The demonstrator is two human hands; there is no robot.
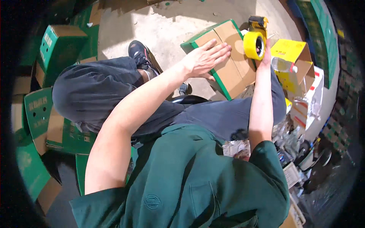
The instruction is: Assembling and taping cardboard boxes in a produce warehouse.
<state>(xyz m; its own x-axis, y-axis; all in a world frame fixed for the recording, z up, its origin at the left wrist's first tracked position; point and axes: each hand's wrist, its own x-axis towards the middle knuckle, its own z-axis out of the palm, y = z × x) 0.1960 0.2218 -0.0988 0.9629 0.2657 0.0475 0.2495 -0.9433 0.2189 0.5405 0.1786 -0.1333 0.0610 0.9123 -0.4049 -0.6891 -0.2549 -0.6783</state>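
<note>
A green-sided cardboard box rests on my right knee with its brown flaps closed. My left hand lies flat on the flaps, fingers spread, pressing them down. My right hand grips a tape dispenser loaded with a yellow roll, held at the box's far right edge. Most of the right hand's fingers are hidden behind the roll.
Several green cartons are stacked at the left. An open yellow box with a clear plastic bag stands to the right, beside packaging clutter. Bare concrete floor lies ahead. My black shoe rests on it.
</note>
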